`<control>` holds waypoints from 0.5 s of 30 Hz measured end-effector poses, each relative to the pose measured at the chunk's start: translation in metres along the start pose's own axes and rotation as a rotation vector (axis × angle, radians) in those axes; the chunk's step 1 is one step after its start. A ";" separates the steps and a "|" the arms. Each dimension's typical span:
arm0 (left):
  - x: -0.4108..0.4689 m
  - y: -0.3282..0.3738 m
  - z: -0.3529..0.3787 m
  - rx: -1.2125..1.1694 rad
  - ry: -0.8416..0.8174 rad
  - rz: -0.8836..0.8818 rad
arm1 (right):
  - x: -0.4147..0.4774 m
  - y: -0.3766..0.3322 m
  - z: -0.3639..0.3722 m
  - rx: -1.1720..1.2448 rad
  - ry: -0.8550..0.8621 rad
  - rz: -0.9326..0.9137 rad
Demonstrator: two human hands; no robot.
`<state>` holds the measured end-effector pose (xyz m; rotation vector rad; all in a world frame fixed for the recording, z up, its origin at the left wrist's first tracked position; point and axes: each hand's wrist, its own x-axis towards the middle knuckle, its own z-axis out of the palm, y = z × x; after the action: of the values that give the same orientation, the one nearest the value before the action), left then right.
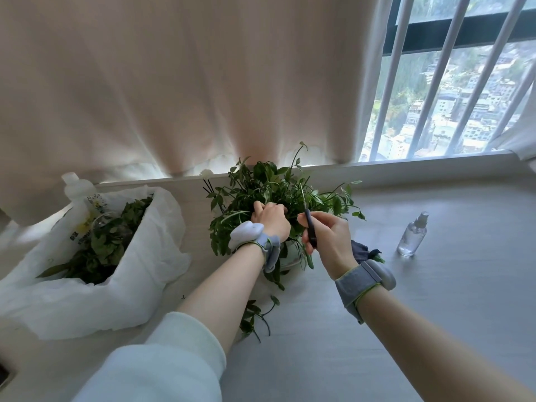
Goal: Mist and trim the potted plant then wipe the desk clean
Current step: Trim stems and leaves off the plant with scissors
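**A:** Where are we finding the potted plant [278, 190]?

**B:** We are seeing it standing on the pale desk [420, 314], close against the ledge beneath the curtain [174, 82], with both hands working among its leaves.

**A:** What is the left hand doing?

**B:** The left hand [271, 220] is reaching into the middle of the plant's foliage, with its fingers curling round a clump of stems and gripping it. A grey band [269, 250] carrying a white unit is wrapping that wrist.

**A:** And the right?

**B:** The right hand [327, 242], just right of the plant's centre, is gripping dark-handled scissors [311, 230]. Fingers and thumb are closing round the handles, and the thin blades are pointing up into the leaves. We are not making out whether the blades are apart or together.

**A:** What else are we noting around the plant?

**B:** To the plant's left, a white plastic bag [145, 274] is standing open and holding cut leaves [107, 245], and a white bottle [76, 188] is poking up behind it. To the plant's right, well apart, a clear spray bottle [413, 235] is standing upright. Between that bottle and the plant, just behind the right wrist, a dark cloth [359, 250] is lying crumpled. In front of the plant, a leafy sprig [252, 314] is lying on the desk beside the left forearm. Beyond the plant to the right, a barred window [464, 117] is showing a town's rooftops.
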<state>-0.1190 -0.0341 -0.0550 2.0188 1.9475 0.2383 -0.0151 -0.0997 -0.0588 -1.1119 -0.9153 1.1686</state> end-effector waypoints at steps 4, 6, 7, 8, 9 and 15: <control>0.001 0.001 -0.001 -0.394 0.031 -0.017 | -0.001 0.001 -0.001 0.026 0.002 0.022; 0.002 0.001 -0.002 -0.726 0.065 -0.036 | -0.001 0.001 -0.003 0.035 0.001 0.034; 0.000 0.002 -0.004 -0.853 0.074 -0.065 | -0.002 0.001 -0.003 0.037 0.002 0.040; -0.002 0.003 -0.005 -0.938 0.077 -0.103 | -0.002 0.001 -0.004 0.038 0.003 0.045; -0.003 0.002 -0.006 -1.010 0.071 -0.139 | -0.003 0.001 -0.005 0.039 0.004 0.051; -0.011 -0.009 -0.001 -1.352 0.018 -0.287 | -0.008 0.005 -0.009 -0.004 -0.020 0.112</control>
<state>-0.1280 -0.0449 -0.0560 0.8273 1.3346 1.1129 -0.0093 -0.1091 -0.0660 -1.1683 -0.8803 1.2715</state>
